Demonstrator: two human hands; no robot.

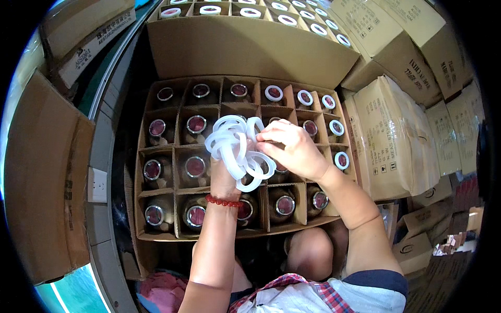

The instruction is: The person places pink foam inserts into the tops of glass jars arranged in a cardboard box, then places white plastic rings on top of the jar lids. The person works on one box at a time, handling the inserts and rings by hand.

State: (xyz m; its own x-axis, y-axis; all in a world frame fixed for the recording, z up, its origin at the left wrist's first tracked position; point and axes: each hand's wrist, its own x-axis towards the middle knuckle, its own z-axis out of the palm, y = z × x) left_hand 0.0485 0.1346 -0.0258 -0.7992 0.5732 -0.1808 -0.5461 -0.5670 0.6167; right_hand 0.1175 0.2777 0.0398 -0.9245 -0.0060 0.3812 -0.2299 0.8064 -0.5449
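A loose bunch of translucent white plastic rings (233, 156) rests in my left hand (222, 177), whose fingers are mostly hidden under them. My right hand (297, 151) pinches one white ring (252, 128) at the bunch's right side, thumb and fingers together. Both hands are above an open carton (245, 81) split by cardboard dividers. Each visible cell holds a glass jar (195, 167) with a round, silvery-rimmed, dark red top. White rings sit around the tops of several jars (336, 128) at the right and back right; the other visible tops have none.
Behind stands another divided carton (250, 49), with white rings on its jar tops. Sealed cardboard boxes (394, 135) are stacked along the right. A brown carton (49, 177) and a metal-edged ledge (107, 86) lie to the left. My knee (310, 250) is near the carton's front edge.
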